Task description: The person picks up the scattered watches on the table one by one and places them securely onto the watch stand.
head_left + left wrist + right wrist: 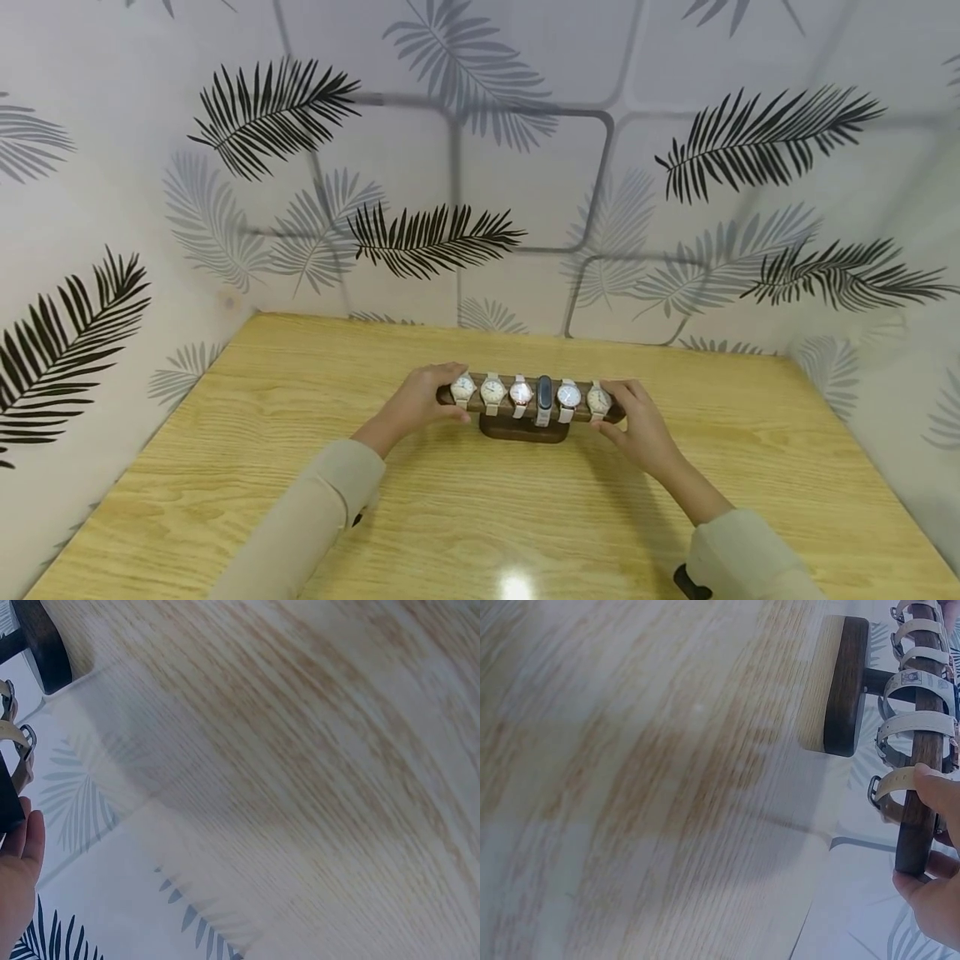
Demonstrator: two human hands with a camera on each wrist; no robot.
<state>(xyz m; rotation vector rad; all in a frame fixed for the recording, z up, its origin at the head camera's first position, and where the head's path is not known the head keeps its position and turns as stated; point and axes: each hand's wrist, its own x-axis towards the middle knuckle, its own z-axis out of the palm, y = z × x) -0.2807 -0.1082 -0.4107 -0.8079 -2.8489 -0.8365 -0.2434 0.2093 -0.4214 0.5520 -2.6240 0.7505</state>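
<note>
A dark wooden watch stand has a crossbar on a short post over a flat rounded base. Several watches with pale straps are strapped along the bar. Among them is a fitness band with a dark oval screen and a light strap. My left hand grips the bar's left end, thumb on the near side. At the right end, my right hand holds the bar between thumb and fingers. The right wrist view shows the bar's end in that hand and the strap buckles beneath.
The stand is near the back of a wood-grain table. Behind it rises a pale wall with leaf prints, which also runs along both sides. A bright light reflection lies on the table's near part.
</note>
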